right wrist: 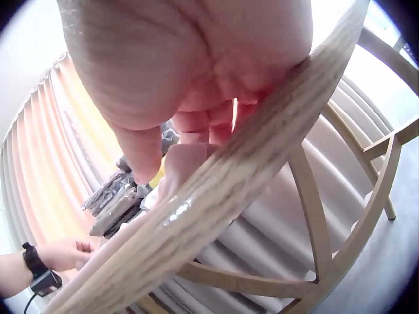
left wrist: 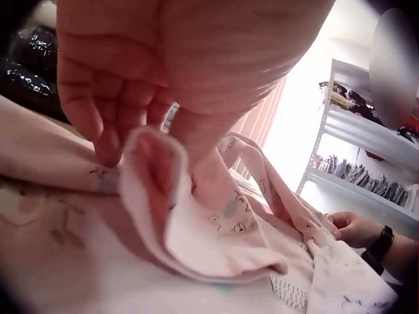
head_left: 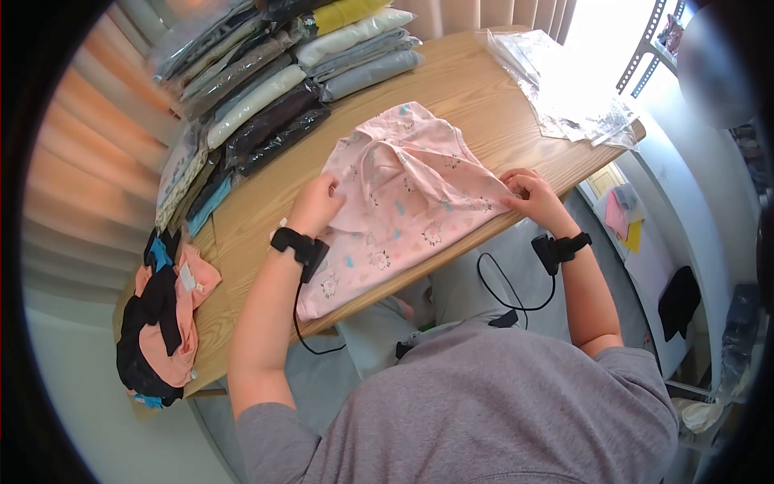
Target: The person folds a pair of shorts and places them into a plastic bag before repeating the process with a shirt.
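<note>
A pale pink garment [head_left: 395, 206] printed with small animals and blue marks lies on the wooden table, its upper part rumpled into loose folds. At its left edge my left hand [head_left: 317, 206] pinches the cloth. In the left wrist view a raised fold [left wrist: 154, 176] of the fabric stands at the fingertips of that hand. My right hand [head_left: 532, 198] has curled fingers and holds the garment's right corner, near the table's front edge. From the right wrist, a bit of pink cloth [right wrist: 183, 160] shows between thumb and fingers.
Stacks of bagged folded clothes [head_left: 266, 89] stand at the table's back left. Peach and black garments [head_left: 169, 315] are heaped at the left end. Clear plastic bags [head_left: 564, 97] lie at the far right. The wooden table edge [right wrist: 216, 190] runs just under the right hand.
</note>
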`<state>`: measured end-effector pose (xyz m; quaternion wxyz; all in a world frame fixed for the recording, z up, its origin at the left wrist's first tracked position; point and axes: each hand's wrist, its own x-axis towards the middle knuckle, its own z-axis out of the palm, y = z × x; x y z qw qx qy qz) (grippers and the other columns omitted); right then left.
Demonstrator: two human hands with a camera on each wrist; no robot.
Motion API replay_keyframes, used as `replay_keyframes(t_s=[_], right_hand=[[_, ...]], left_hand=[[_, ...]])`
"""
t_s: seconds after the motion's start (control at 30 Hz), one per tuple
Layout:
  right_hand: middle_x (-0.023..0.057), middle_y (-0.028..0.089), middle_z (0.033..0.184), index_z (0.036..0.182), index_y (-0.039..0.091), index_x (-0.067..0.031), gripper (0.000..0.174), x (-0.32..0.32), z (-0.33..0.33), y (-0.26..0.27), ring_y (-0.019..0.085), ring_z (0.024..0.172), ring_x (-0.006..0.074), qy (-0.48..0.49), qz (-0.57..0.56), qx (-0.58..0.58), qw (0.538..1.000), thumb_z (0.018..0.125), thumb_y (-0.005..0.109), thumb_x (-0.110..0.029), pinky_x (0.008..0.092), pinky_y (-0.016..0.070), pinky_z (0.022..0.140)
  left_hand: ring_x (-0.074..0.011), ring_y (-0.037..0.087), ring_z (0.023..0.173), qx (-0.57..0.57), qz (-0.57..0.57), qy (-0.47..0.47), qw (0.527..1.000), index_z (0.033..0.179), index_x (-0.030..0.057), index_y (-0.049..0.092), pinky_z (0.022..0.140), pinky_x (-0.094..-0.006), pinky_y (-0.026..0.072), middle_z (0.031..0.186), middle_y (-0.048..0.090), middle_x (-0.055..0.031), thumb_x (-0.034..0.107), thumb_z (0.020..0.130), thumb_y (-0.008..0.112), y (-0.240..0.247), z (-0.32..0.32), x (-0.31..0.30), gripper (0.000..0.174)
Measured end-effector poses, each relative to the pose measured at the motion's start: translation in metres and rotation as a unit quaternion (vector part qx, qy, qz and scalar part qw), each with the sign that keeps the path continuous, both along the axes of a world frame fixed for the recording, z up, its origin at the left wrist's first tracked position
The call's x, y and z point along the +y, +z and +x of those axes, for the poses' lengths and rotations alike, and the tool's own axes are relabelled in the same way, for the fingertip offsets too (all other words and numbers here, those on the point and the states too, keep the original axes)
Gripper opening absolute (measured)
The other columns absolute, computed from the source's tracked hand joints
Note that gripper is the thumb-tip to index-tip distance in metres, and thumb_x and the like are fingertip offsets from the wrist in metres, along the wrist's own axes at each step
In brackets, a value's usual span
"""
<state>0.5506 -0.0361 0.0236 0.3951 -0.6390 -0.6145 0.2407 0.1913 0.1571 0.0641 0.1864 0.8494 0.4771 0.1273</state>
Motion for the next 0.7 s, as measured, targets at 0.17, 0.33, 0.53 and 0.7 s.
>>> replay_keyframes(t_s=[0.17,0.33,0.53,0.7], right_hand=[[0.0046,0.062,0.105,0.073,0.054,-0.0022,0.018,0.002,-0.001,-0.012,0.051,0.094,0.0168,-0.020,0.044,-0.027,0.998,0.077,0.069,-0.011,0.0255,0.0432,0.071],[0.0069,0.063,0.100,0.070,0.054,-0.0017,0.018,0.003,-0.005,-0.007,0.053,0.097,0.0247,-0.038,0.061,-0.036,0.997,0.073,0.070,-0.010,0.0322,0.0450,0.080],[0.0061,0.063,0.100,0.072,0.054,-0.0032,0.016,0.003,-0.004,-0.010,0.052,0.099,0.0258,-0.037,0.065,-0.040,0.996,0.074,0.069,-0.010,0.0334,0.0436,0.084],[0.0059,0.061,0.104,0.080,0.053,-0.0023,0.014,0.002,-0.001,-0.012,0.051,0.101,0.0206,-0.016,0.095,-0.100,0.990,0.076,0.066,-0.007,0.0281,0.0455,0.075]], left_hand=[[-0.0304,0.060,0.079,-0.142,0.215,-0.014,0.966,0.086,0.0030,0.063,0.071,-0.0363,0.0474,0.082,0.062,-0.0145,0.009,0.079,0.059,0.048,-0.006,0.020,0.010],[-0.0285,0.059,0.078,-0.126,0.257,-0.015,0.958,0.084,0.0019,0.062,0.072,-0.0349,0.0465,0.082,0.059,-0.0126,0.007,0.080,0.059,0.090,-0.025,0.009,0.008],[-0.0258,0.057,0.077,-0.104,0.227,-0.017,0.968,0.085,0.0007,0.061,0.071,-0.0324,0.0449,0.080,0.056,-0.0109,0.006,0.081,0.059,0.091,-0.031,0.021,0.007],[-0.0280,0.056,0.077,-0.108,0.325,-0.089,0.935,0.086,0.0012,0.058,0.070,-0.0353,0.0442,0.081,0.055,-0.0120,-0.001,0.080,0.058,0.100,-0.040,-0.013,0.007]])
